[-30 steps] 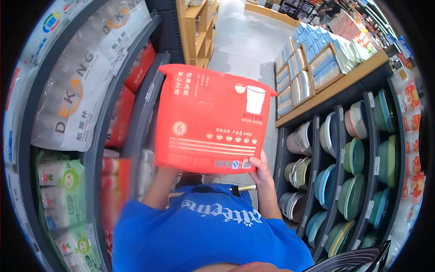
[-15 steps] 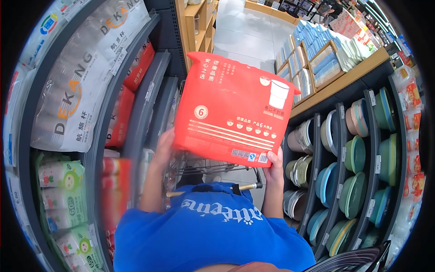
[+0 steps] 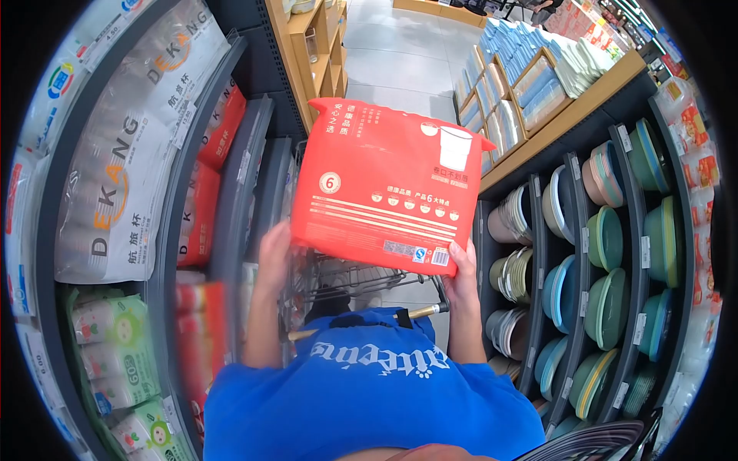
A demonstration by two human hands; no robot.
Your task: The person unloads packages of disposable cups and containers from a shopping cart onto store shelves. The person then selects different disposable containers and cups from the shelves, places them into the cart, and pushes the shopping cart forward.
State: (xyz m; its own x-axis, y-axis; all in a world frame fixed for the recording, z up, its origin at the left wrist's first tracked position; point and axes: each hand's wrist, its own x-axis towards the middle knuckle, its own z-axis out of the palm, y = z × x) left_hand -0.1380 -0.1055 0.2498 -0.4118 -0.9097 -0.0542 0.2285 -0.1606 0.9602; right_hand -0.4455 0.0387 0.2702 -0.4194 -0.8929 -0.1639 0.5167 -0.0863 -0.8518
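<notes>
A large red pack of paper cups [image 3: 377,177], printed with a white cup picture and Chinese text, is held up in front of my chest, its printed side facing me and slightly tilted. My left hand [image 3: 275,247] supports its lower left edge; the fingers are mostly behind the pack. At the lower right corner, my right hand [image 3: 462,269] grips it with the thumb on the front, beside the barcode. Below the pack, a shopping cart [image 3: 361,280] with a tan handle stands against my front.
The left shelves hold clear bags of travel cups [image 3: 108,200], red packs [image 3: 201,207] and green-wrapped tissue rolls [image 3: 115,353]. On the right shelf are stacked plastic basins [image 3: 607,311]. Folded towels [image 3: 523,65] fill a wooden display ahead, beside a tiled aisle [image 3: 407,54].
The red pack and both hands have shifted slightly left in view. The pack stays in my hands at nearly the same tilt. The shelves also shift as my head turns.
</notes>
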